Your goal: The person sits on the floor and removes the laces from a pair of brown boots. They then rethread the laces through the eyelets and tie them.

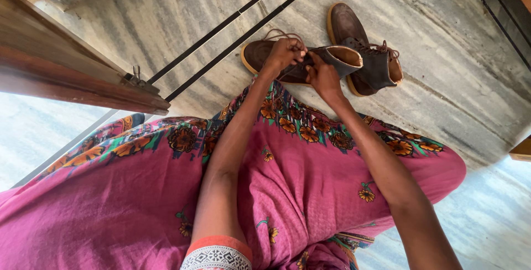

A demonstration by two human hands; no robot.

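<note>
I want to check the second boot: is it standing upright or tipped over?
Tipped: the far boot lies on its side on the floor, its inner lining facing up.

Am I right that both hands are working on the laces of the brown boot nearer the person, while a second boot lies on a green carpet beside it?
Not quite: there is no green carpet. The head view shows the second boot lying on the grey marble floor. The rest holds: the left hand and right hand are both at the laces of the nearer brown boot.
</note>
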